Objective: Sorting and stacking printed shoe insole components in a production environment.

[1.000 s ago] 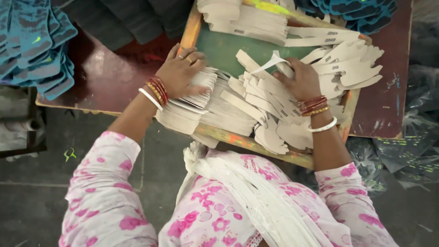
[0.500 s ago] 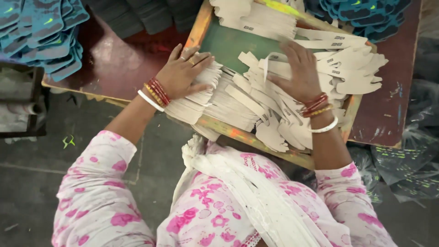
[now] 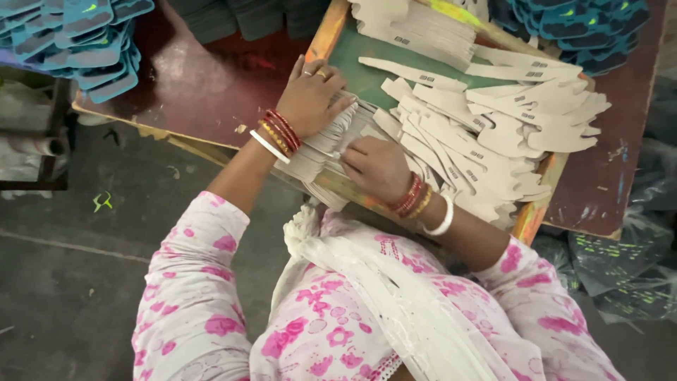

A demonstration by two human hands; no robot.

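**Stack of cardboard cut-outs held between both hands**

The stack of pale cardboard cut-outs (image 3: 321, 152) lies at the near left corner of the green-bottomed wooden tray (image 3: 352, 67). The left hand (image 3: 310, 95) rests on its far side, fingers (image 3: 338, 106) together and curled down over the top edge. The right hand (image 3: 377, 166) presses on the stack's right end, fingers (image 3: 352, 152) bent and closed against the pieces. Loose cut-outs (image 3: 493, 141) fan out across the rest of the tray. The tray sits on a dark red tabletop (image 3: 204, 92). Blue sole pieces (image 3: 70, 35) are piled at the far left.
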